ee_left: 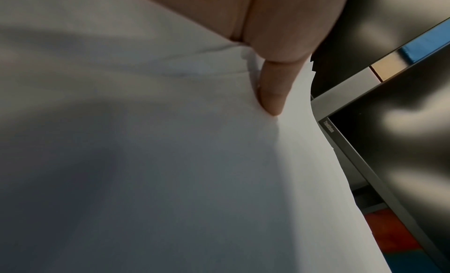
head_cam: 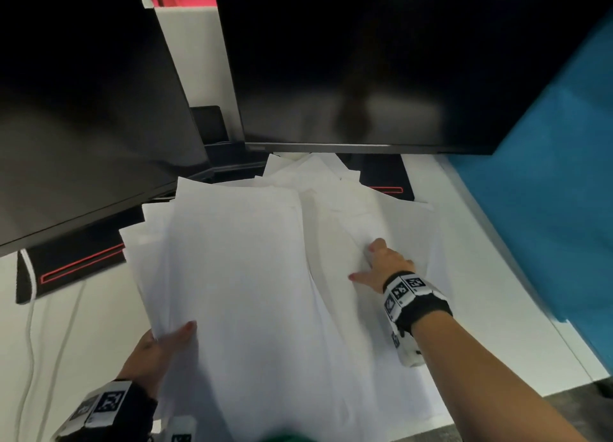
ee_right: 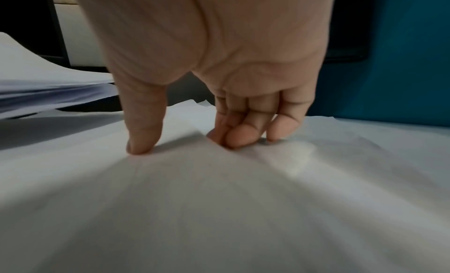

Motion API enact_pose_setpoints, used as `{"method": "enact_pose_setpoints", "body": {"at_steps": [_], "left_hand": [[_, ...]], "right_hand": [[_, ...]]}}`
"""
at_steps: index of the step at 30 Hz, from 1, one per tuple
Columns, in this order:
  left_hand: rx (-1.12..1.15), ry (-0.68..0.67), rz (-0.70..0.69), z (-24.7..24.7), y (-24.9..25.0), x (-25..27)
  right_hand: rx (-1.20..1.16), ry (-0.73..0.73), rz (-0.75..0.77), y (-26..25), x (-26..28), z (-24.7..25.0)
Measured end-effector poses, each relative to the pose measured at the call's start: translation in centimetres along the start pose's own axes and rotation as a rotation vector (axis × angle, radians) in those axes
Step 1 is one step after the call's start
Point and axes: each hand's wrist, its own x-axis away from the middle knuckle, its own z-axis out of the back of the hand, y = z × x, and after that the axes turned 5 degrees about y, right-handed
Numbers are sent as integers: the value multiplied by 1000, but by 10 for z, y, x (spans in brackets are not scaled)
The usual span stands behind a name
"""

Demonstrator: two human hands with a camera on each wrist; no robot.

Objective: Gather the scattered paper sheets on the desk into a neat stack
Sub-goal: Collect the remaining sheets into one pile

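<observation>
A thick, loosely fanned bundle of white paper sheets [head_cam: 232,259] is lifted off the white desk [head_cam: 497,292]. My left hand [head_cam: 166,342] grips its near left corner, thumb on top and fingers hidden beneath. The left wrist view shows that thumb [ee_left: 272,96] denting the top sheet [ee_left: 170,161]. More loose sheets [head_cam: 398,216] lie overlapping on the desk to the right, reaching back under the monitor. My right hand [head_cam: 363,262] presses down on them with bent fingertips and a spread thumb, the paper [ee_right: 243,200] rippling slightly between them [ee_right: 186,146].
Two dark monitors stand close behind, one at left [head_cam: 83,126] and one at centre [head_cam: 381,60]. Their black bases with red lines [head_cam: 76,265] [head_cam: 388,182] sit on the desk. A blue partition [head_cam: 547,192] borders the right side. White cables [head_cam: 30,325] run at far left.
</observation>
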Motion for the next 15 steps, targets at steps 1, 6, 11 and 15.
{"method": "enact_pose_setpoints", "body": {"at_steps": [1,6,11,15], "left_hand": [[4,3,1,1,0,0],[13,16,29,4,-5,-2],[-11,10,31,3,-4,-5],[0,-5,37,0,-5,-4]], "right_hand": [[12,-16,-20,0,-3,-1],[15,-38,2,10,1,-4],[-141,77,27,9,2,1],[-39,-7,-17,10,0,4]]}}
